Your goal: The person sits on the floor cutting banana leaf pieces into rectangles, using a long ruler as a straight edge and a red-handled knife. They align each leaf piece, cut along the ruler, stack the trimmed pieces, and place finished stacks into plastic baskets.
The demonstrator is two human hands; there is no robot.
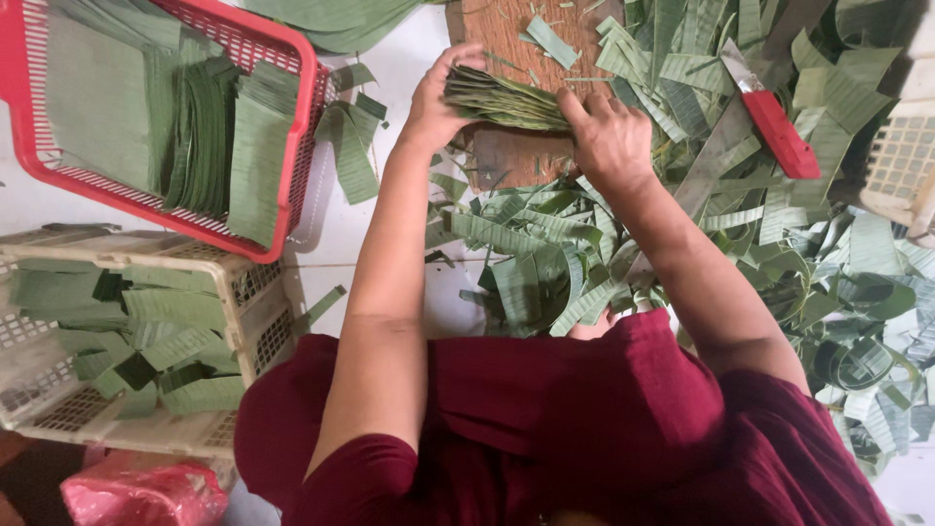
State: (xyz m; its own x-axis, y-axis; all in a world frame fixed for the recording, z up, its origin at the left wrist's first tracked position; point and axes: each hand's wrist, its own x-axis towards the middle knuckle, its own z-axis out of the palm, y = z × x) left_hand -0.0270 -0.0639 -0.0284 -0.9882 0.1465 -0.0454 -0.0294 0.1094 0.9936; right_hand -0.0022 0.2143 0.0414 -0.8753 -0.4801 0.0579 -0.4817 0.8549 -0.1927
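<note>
Both of my hands grip one thick stack of cut green leaf pieces (506,100) held on edge over a round wooden board (516,39). My left hand (433,102) clasps the stack's left end, fingers curled over its top. My right hand (609,136) pinches its right end. Both forearms reach out from my dark red clothing (545,429). A knife with a red handle (774,127) lies to the right of my right hand, on loose leaf strips.
A red plastic basket (302,68) at upper left holds neat leaf stacks. A cream basket (248,292) below it holds folded leaf pieces. Leaf scraps (838,273) cover the floor at right. A pink bag (146,492) sits at bottom left.
</note>
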